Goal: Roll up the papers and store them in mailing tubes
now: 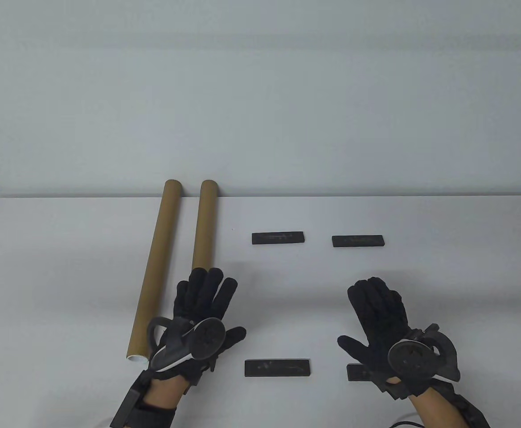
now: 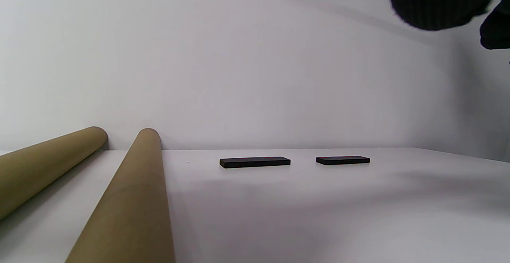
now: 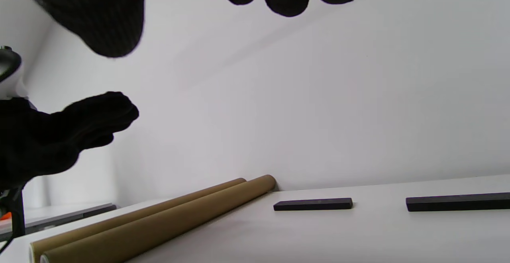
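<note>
The task looked to be at its very beginning. Two mailing tubes lay side by side on the table (image 1: 42, 249), toward ten o'clock from the middle of the table view: the left tube (image 1: 155, 267) and the right tube (image 1: 204, 225), near each other but not touching, both running from the near side up to the far edge. Nothing stuck out of the left tube's near end, where a pale rim showed; whether anything was inside either tube, I cannot tell.

The paper was hard to see. Four black weights marked a rectangle: the far left weight (image 1: 278, 237), the far right weight (image 1: 358, 241), the near left weight (image 1: 277, 368) and the near right weight (image 1: 357, 372), the last one half hidden under the right hand. I judged that they pinned down a white sheet, but its edges did not show against the white table, so this is only a guess. If so, all remained to do: lifting the weights, rolling the sheet and sliding it into a tube.

The left hand (image 1: 200, 318) hovered palm down at about seven o'clock, fingers spread and straight, holding nothing; its fingertips covered the near end of the right tube. The right hand (image 1: 383, 318) was at about five o'clock, also flat and palm down, fingers together, thumb out to the left, gripping nothing. In both wrist views the fingers hung clear above the table.
</note>
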A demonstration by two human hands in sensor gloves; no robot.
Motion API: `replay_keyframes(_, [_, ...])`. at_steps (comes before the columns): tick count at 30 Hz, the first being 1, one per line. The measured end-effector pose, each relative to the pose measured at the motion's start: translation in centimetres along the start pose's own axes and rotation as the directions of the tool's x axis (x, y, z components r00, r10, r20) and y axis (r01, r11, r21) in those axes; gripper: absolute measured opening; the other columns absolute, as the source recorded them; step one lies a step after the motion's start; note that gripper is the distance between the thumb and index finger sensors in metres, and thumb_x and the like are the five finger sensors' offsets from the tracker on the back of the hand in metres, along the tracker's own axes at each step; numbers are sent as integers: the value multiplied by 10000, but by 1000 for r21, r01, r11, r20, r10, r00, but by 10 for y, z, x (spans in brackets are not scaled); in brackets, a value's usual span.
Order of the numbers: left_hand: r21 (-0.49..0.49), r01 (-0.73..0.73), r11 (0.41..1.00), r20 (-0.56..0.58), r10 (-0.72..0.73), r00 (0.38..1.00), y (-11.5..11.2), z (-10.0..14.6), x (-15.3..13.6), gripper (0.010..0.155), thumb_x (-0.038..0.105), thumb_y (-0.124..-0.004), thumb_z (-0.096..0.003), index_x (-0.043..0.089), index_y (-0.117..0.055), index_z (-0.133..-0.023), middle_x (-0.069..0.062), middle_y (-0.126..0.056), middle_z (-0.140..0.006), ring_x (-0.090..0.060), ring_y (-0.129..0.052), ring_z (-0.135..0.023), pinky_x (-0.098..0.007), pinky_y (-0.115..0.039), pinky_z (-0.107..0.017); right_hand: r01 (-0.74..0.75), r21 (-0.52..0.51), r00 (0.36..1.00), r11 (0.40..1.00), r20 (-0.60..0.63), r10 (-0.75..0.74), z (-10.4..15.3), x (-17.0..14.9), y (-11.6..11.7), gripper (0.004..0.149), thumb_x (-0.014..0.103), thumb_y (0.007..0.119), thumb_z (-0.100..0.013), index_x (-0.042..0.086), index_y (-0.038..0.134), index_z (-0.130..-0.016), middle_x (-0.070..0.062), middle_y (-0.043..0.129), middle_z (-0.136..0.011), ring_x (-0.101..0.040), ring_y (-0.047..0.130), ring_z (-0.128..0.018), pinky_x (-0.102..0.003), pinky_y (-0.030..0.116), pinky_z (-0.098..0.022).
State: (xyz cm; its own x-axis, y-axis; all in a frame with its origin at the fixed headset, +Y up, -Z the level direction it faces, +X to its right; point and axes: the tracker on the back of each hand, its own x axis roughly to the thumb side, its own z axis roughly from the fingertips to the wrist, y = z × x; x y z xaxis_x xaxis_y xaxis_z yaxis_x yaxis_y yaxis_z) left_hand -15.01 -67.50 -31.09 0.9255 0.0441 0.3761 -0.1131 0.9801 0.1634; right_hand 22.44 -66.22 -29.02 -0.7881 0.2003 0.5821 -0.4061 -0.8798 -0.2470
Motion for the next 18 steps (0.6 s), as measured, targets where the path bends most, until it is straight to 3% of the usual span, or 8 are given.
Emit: replay_keyframes(18, [-62,-10,998,3,10,1000,-11,6,-18,976,761,-656,-320,387,-152,-1068,-28,-191,-1186,-424,-276,-1125,-628,-368,-759,-4,60,1000,998,1,4,-2,4,15,923,560,778,-506,26,392,-1152,-297,398,-1165,-638,401,-1048,-792,411,-654])
